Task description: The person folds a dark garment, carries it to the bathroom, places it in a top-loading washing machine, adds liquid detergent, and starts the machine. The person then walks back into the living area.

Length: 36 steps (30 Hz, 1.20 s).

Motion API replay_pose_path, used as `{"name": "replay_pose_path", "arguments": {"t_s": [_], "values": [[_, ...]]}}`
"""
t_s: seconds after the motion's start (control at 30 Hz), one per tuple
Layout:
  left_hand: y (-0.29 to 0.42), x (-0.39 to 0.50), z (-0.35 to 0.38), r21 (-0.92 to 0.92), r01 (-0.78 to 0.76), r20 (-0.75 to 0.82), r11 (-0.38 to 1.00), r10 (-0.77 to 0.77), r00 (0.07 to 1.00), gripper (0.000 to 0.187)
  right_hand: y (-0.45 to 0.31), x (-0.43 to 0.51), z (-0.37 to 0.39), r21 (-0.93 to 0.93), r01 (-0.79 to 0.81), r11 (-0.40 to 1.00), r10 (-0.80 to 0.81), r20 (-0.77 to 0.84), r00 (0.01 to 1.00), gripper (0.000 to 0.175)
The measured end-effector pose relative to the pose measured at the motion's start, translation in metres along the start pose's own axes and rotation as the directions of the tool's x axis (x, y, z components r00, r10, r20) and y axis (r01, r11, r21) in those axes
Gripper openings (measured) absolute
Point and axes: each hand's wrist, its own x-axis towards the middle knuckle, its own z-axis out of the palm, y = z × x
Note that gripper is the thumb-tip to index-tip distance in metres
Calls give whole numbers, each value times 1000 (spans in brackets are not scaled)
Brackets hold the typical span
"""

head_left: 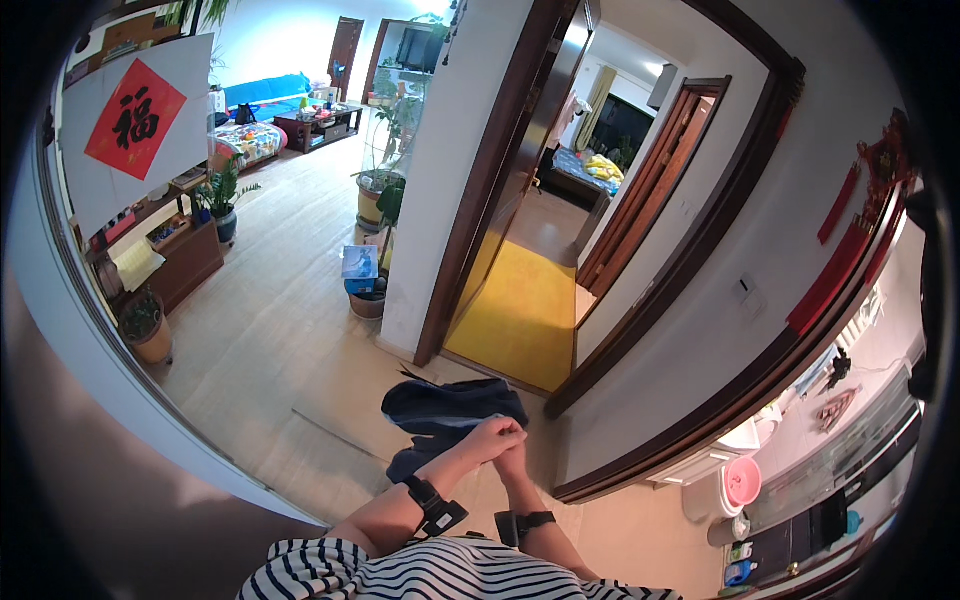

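Observation:
A dark navy piece of cloth [450, 401], seemingly a garment, hangs in loose folds in front of me, with a thin dark strap or cord at its far left. My left hand [493, 439] is closed at the cloth's near right edge, fingers pinched together. Pressed against it, my right hand [513, 454] is also closed there, its fingers partly hidden by the left. Black bands with small boxes circle both wrists. Below the cloth lies the light floor [330, 420].
Ahead, an open brown door [517, 150] leads to a yellow floor mat [517, 315] and a bedroom. Potted plants [371, 199] and a box [360, 262] stand along the wall at left. To the right, a doorway shows a pink basin [742, 481]. A sofa [262, 94] is farther off.

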Motion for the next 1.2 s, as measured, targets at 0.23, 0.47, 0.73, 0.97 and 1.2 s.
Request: {"name": "replay_pose_path", "arguments": {"t_s": [0.23, 0.47, 0.73, 0.97, 1.2], "values": [[-66, -30, -71, 294, 314, -109, 903, -295, 949, 56, -2, 6, -42, 606, -324, 727, 600, -330, 728, 25], [-162, -71, -70, 454, 426, 129, 783, -531, 838, 98, -30, 8, -21, 786, -360, 502, 731, -165, 662, 30], [-164, -88, -10, 481, 584, -28, 654, -654, 756, 147, -5, 5, -17, 825, -453, 337, 769, 36, 638, 33], [-183, -85, -10, -47, 583, -251, 811, -574, 779, 83, -55, 13, -6, 895, -423, 144, 708, 206, 676, 39], [-84, -65, -6, -567, 611, -70, 552, -772, 632, 38, 16, -21, -92, 939, -338, 64, 814, 146, 561, 38]]}}
